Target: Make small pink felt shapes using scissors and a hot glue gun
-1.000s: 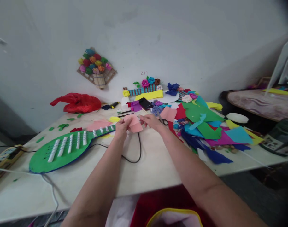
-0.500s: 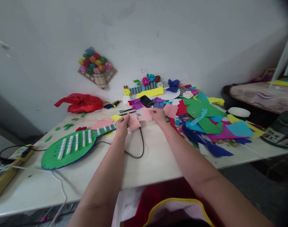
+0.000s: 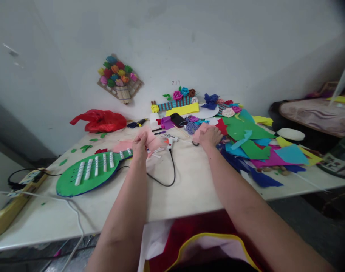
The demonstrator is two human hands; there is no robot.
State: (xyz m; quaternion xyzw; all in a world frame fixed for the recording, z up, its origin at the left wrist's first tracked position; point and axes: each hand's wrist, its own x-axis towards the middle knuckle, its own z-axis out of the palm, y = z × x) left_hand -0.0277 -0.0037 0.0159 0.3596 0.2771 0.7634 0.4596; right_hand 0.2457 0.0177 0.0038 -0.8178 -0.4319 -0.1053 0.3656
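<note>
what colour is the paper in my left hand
The paper in your left hand is pale pink, seen best in the head view.

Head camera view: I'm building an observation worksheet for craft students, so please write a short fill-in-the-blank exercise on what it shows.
1. The paper pinched by the left hand and the sheet at the right hand are both ____.
2. The model stringed instrument lies to the ____ of the glue gun.
3. The power cable running from the glue gun is ____.
4. The plastic bag near the wall is ____.

Missing words: pink; left; black; red.
</note>
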